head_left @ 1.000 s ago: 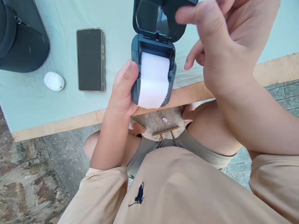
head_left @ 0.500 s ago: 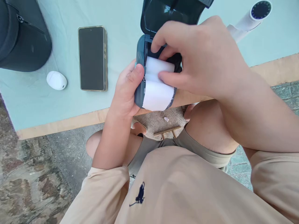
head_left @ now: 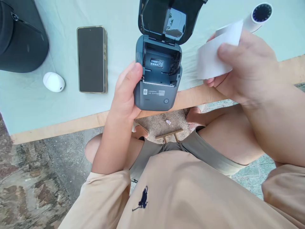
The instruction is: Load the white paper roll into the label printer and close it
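From the head view, your left hand [head_left: 126, 92] is wrapped around the small dark printer [head_left: 157, 86], holding it at the table edge [head_left: 71, 124] with its lid [head_left: 170, 19] open. Your right hand [head_left: 240, 70] pinches the white paper roll [head_left: 214, 57], lifted beside the printer. A phone [head_left: 91, 58] lies to the left.

left hand [head_left: 126, 92] curled, right hand [head_left: 240, 70] pinching
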`<state>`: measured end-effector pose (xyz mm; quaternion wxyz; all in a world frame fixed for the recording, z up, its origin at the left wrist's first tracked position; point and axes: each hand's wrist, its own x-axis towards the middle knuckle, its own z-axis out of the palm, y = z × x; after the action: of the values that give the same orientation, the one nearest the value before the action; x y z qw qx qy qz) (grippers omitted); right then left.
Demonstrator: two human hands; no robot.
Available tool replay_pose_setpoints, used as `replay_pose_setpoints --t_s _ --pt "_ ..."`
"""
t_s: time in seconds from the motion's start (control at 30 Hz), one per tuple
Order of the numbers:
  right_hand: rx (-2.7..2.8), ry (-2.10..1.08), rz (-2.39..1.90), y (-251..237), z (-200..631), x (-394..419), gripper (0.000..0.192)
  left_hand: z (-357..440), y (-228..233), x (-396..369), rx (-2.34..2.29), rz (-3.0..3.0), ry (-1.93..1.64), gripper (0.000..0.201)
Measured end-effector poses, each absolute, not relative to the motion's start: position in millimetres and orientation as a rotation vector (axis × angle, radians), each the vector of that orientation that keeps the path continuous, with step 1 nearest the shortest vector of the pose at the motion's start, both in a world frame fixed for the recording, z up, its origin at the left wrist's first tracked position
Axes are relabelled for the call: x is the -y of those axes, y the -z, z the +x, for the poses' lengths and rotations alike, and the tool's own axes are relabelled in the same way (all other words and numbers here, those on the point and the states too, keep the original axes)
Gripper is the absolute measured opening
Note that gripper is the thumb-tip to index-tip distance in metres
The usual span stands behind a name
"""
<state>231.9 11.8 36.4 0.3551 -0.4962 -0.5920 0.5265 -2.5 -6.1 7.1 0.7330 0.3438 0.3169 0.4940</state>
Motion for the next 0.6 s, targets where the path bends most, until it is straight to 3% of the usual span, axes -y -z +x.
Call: replay_pose_setpoints --t_s 0.1,0.23,0.33,0.43,0.6 --pt "1.474 -1.431 -1.213 -34.1 237.0 -5.6 0.057 -2.8 -6.7 4.6 -0.695 0.775 -1.083 0.028" --pt "1.827 -1.040 -1.197 -35.3 246.3 -0.6 0.041 -0.1 -6.6 3.8 -0.760 0.811 -1.103 0.035" --pt "1.969 -0.789 -1.271 -32.6 251.2 0.0 0.051 3.7 -7.9 4.3 -0.810 0.858 -1.141 0.042" --pt "2.041 -0.620 -1.343 -29.9 251.8 -0.6 0.047 6.4 -10.6 5.0 -0.832 0.892 -1.125 0.042" --pt "2.134 -0.619 -1.458 -30.4 246.1 -5.5 0.069 5.9 -10.4 5.9 -0.851 0.883 -1.122 0.042"
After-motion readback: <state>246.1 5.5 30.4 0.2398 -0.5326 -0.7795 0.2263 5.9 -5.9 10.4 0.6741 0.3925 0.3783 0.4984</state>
